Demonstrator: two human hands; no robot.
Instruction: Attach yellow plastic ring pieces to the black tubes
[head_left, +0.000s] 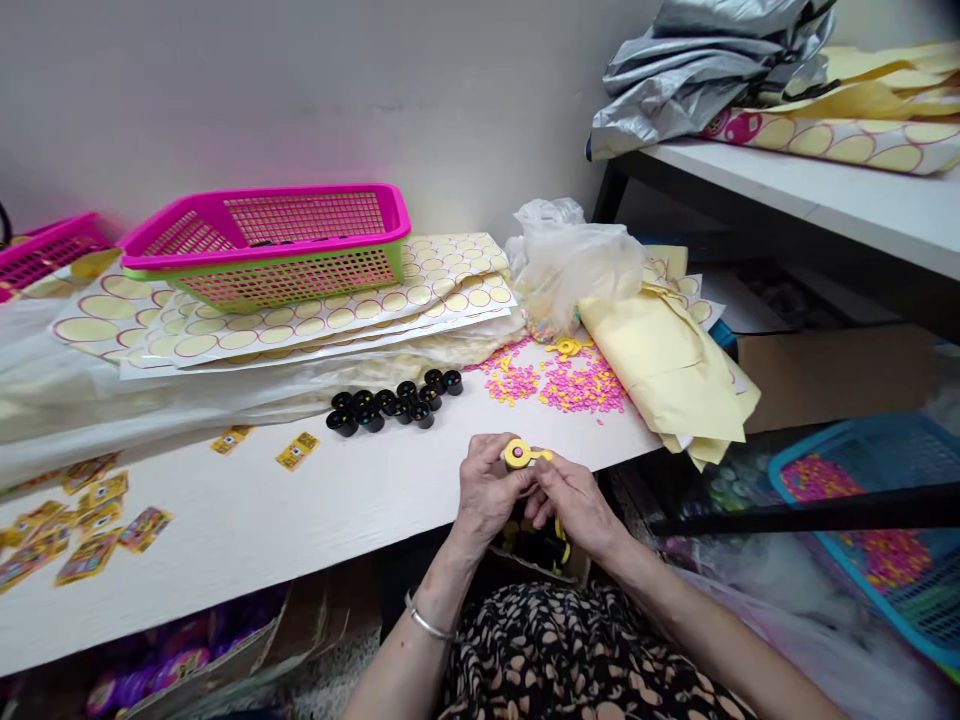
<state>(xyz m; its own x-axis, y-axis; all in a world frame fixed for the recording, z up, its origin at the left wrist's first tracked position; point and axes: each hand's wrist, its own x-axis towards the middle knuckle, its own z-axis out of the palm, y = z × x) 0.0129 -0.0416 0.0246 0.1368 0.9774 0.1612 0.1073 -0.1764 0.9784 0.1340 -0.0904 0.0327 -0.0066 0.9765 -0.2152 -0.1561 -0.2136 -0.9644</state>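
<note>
Between both hands is a small yellow round plastic piece with a narrow tail and a pink dot at its centre. My left hand pinches its round end near the table's front edge. The fingers of my right hand are closed at its tail. Below them, in my lap, an open box holds yellow and black pieces, partly hidden by my hands. Beyond, many tiny pink and yellow beads lie spread on the table, with a similar yellow piece among them.
Several black cups stand on the white table, left of the beads. Printed cards lie farther left. A pink and green basket rests on sticker sheets. Yellow paper and a blue basket are at right.
</note>
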